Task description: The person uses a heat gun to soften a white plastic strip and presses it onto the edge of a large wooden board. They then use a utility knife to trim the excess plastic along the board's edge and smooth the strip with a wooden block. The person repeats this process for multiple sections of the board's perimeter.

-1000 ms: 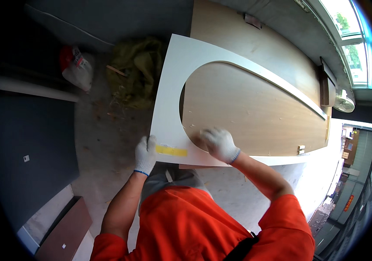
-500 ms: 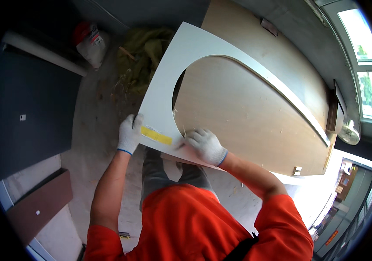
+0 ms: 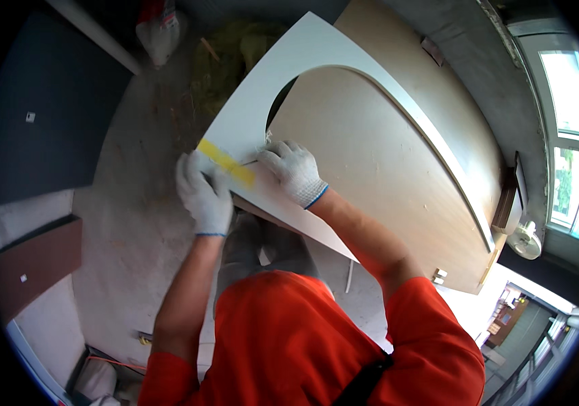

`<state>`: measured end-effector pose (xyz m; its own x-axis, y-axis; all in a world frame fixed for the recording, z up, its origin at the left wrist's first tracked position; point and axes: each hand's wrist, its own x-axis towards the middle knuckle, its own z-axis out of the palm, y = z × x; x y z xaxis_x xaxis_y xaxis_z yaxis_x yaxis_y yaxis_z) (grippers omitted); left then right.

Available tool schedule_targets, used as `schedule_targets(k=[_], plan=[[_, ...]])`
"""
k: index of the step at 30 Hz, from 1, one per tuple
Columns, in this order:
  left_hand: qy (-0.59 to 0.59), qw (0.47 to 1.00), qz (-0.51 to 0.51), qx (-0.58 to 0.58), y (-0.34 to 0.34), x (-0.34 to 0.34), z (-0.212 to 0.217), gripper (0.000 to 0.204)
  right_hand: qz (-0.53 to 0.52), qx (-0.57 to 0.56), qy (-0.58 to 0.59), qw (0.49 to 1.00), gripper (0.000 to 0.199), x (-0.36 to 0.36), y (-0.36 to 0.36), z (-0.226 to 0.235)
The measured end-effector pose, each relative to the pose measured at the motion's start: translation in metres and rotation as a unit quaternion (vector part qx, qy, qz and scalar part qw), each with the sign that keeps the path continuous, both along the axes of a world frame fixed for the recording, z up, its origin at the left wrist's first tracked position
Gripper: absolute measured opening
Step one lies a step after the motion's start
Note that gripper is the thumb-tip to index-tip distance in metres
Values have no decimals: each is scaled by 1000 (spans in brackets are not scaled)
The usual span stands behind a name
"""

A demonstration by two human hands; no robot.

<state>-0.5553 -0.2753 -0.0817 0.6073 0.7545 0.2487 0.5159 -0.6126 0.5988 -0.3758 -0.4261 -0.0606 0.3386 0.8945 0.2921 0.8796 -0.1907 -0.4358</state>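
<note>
A white panel point(image 3: 262, 74) with a large rounded cutout lies tilted across a light brown board. A yellow strip point(image 3: 225, 162) sticks to its near left corner. My left hand point(image 3: 207, 199), in a white knitted glove, is closed round the panel's edge beside the strip. Also gloved, my right hand point(image 3: 293, 172) is closed above the panel, its fingertips beside the cutout's rim. A thin, dark tool point(image 3: 251, 162) pokes from those fingers toward the yellow strip; most of it is hidden in the glove. Pale shavings point(image 3: 268, 137) cling to the cutout's rim.
The light brown board point(image 3: 370, 183) spreads beneath the panel, with small blocks point(image 3: 439, 276) at its near right edge. A fan point(image 3: 525, 240) stands by the window. Dark panels point(image 3: 39, 108) lean at the left. A greenish heap point(image 3: 235, 61) and a bag point(image 3: 161, 37) sit on the far floor.
The panel has turned a little, its near left corner shifting away and left. My right hand has moved left and farther away, toward the yellow strip. The left hand has slid slightly along the edge.
</note>
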Motion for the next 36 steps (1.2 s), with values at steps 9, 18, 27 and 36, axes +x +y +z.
schedule_targets(k=[9,18,27,36], plan=[[28,998,4,55,-70,-3,-41,62,186,-88,-8,979,28,-4,-121,7],[97,987,63,115,-73,-4,-49,60,342,-154,14,927,31,31,-342,28],[-113,935,189,-277,-217,4,-39,83,160,-26,-9,987,34,11,-131,-3],[-263,877,174,-362,-221,-9,-32,81,352,-53,-91,930,22,22,-204,14]])
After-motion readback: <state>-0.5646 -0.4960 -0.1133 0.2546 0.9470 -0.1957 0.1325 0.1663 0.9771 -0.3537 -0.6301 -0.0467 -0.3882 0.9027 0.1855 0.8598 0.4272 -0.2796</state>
